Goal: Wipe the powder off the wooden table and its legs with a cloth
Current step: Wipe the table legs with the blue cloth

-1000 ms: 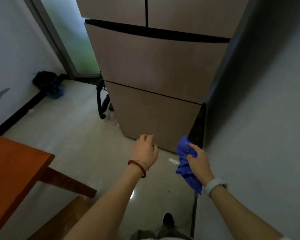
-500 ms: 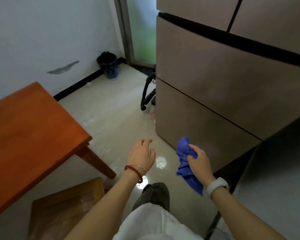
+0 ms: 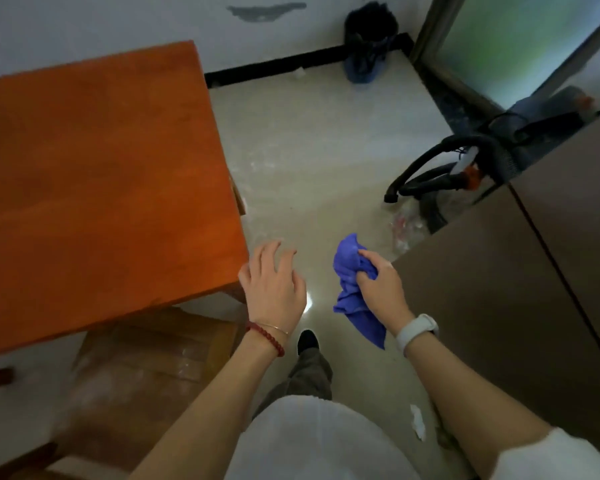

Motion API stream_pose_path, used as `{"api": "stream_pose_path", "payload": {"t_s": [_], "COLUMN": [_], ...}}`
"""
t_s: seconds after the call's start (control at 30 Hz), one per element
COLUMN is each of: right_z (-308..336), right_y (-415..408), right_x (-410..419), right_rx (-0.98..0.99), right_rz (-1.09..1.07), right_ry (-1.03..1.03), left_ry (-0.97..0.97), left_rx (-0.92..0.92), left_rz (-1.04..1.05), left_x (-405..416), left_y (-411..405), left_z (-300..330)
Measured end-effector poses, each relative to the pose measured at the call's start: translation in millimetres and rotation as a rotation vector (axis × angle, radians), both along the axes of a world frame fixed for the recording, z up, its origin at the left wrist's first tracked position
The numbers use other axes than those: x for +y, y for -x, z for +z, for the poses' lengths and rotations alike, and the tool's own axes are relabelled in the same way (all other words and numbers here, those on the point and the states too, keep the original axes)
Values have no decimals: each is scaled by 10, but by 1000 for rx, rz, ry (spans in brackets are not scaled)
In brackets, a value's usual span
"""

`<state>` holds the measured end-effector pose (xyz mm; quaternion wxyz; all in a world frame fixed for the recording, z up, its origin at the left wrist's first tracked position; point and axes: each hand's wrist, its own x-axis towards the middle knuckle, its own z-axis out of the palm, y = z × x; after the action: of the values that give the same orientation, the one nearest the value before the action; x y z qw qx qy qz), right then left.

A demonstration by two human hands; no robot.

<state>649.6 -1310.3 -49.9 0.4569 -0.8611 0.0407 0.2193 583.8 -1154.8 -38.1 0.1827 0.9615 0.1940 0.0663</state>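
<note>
While right hand (image 3: 381,289) grips cloth (image 3: 349,271), left hand (image 3: 274,285) nears table (image 3: 101,188).

She has turned left, away from the big brown cabinet (image 3: 520,306), which a second ago filled the space straight ahead of her hands and now stands off to the right of the hand gripping the blue cloth (image 3: 352,289). The wooden table (image 3: 97,188) has come up close on the other side; her left hand (image 3: 274,285), fingers spread, now sits just beside its near corner, perhaps brushing it.
</note>
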Motion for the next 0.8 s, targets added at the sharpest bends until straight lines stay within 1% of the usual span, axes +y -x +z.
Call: {"api": "stream_pose_path", "payload": {"t_s": [0.07, 0.2, 0.27, 0.37, 0.47, 0.6, 0.73, 0.8], "right_z": [-94, -232, -366, -647, -999, -1457, -1738, -1833], "right_y": [-229, -439, -483, -462, -389, -266, -158, -137], "right_x": [166, 318, 311, 252, 185, 120, 161, 280], "right_rx": [15, 75, 97, 140, 179, 178, 134, 92], "right_rz": [56, 154, 214, 314, 401, 463, 467, 468], "right_ry": [0, 8, 21, 9, 4, -44, -123, -188], "left_ry": [-53, -32, -19, 38, 78, 152, 192, 198], "left_rx": [-89, -140, -81, 64, 143, 144, 92, 27], "left_rz": [30, 73, 116, 253, 370, 538, 648, 693], "left_x": [58, 21, -77, -247, -428, -612, -568, -427], "left_y": [-131, -194, -119, 54, 197, 414, 582, 585], "left_z": [-59, -239, -387, -663, -978, -1376, -1663, -1817]}}
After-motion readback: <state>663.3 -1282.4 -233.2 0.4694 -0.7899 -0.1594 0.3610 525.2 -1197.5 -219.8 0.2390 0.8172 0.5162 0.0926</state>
